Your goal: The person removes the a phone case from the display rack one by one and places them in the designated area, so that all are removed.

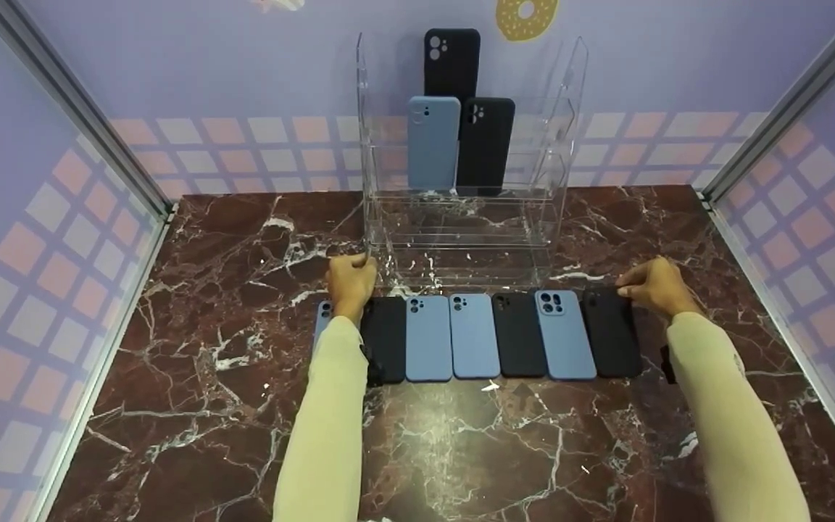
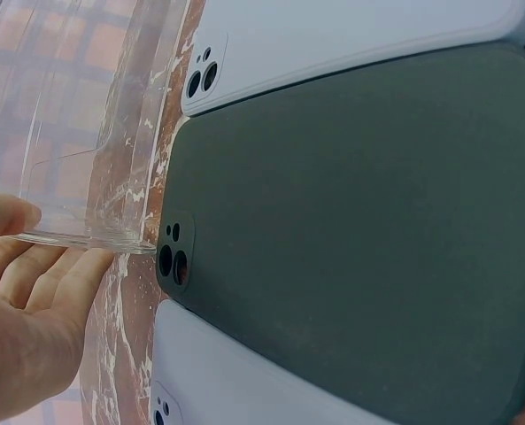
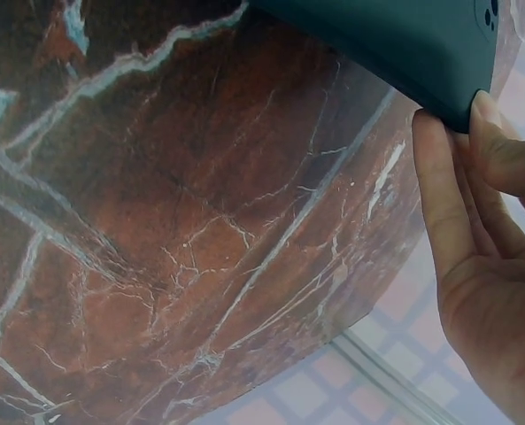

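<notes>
My left hand (image 1: 352,283) grips the lower side edge of a clear acrylic display stand (image 1: 461,238), thumb on one face of the panel and fingers on the other in the left wrist view. On the right, my right hand (image 1: 657,286) pinches the upper outer corner of a black phone case (image 1: 613,337), the last in a row. In the right wrist view that case (image 3: 404,53) shows dark green-black, with the thumb on its corner. The row runs in front of the stand, mixing blue cases (image 1: 428,337) and black cases; my left arm partly covers those at its left end.
On the stand's tiers, a black case (image 1: 452,61) stands above a blue case (image 1: 433,145) and another black case (image 1: 486,148). The brown marble-patterned table (image 1: 207,435) is bordered by a lilac back wall (image 1: 229,65) and side walls.
</notes>
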`<action>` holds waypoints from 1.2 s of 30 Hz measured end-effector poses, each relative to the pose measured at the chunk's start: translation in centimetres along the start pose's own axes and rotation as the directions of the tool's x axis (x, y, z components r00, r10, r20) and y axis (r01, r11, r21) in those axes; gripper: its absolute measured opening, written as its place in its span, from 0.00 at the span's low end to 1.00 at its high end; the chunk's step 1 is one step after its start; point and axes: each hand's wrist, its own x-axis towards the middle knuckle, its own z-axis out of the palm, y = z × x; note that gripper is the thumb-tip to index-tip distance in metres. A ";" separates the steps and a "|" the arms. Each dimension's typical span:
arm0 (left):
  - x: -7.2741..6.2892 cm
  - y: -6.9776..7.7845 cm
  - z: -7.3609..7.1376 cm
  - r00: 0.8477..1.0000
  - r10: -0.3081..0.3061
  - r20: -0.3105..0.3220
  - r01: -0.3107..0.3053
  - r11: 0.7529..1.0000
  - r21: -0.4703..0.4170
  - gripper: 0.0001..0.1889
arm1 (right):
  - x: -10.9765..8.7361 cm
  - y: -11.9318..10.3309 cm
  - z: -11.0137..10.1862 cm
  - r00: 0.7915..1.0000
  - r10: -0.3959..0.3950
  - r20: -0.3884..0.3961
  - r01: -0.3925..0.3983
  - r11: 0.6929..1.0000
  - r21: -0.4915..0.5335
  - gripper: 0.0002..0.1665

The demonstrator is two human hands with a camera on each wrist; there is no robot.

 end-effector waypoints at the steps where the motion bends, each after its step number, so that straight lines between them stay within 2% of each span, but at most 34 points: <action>1: 0.0 0.0 0.0 1.000 -0.003 0.002 0.003 1.000 -0.001 0.11 | 0.0 0.0 0.1 1.000 0.001 0.006 -0.001 1.000 -0.003 0.10; 5: 0.0 0.0 -0.1 1.000 -0.007 0.009 0.007 1.000 -0.015 0.11 | 0.0 0.0 0.2 1.000 0.019 0.025 -0.019 1.000 -0.006 0.10; 10: -0.1 -0.1 -0.2 1.000 0.017 0.008 -0.017 0.999 -0.039 0.12 | 0.0 -0.2 0.2 1.000 0.016 0.027 -0.016 1.000 -0.009 0.11; 13: 0.0 -0.2 -0.2 1.000 0.022 -0.002 -0.023 0.999 -0.043 0.13 | 0.0 -0.3 0.2 1.000 -0.007 0.007 0.007 0.999 -0.034 0.11; 17: 0.0 -0.3 -0.3 1.000 0.014 -0.006 -0.014 0.999 -0.034 0.13 | 0.3 -1.0 0.1 1.000 -0.017 -0.015 0.016 1.000 -0.008 0.11; 22: 0.1 -0.3 -0.3 1.000 0.006 -0.001 -0.006 1.000 -0.031 0.12 | 1.1 -3.4 -0.5 0.993 -0.087 -0.083 0.084 0.996 -0.043 0.10; 24: 0.1 -0.3 -0.3 1.000 0.007 0.003 -0.007 1.000 -0.029 0.12 | 1.6 -4.9 -1.0 0.982 -0.130 -0.136 0.120 0.990 -0.078 0.10; 28: 0.1 -0.2 -0.3 1.000 0.007 0.001 -0.007 1.000 -0.024 0.12 | 2.4 -8.7 -1.9 0.960 -0.155 -0.234 0.150 0.988 -0.042 0.10; 31: 0.1 -0.1 -0.2 1.000 0.004 -0.001 -0.004 1.000 -0.026 0.11 | 2.8 -11.5 -2.5 0.934 -0.176 -0.309 0.177 0.984 -0.026 0.10; 36: -0.1 0.1 -0.1 1.000 -0.006 0.015 0.007 0.999 -0.050 0.12 | 3.4 -15.7 -3.1 0.877 -0.224 -0.426 0.228 0.973 -0.042 0.09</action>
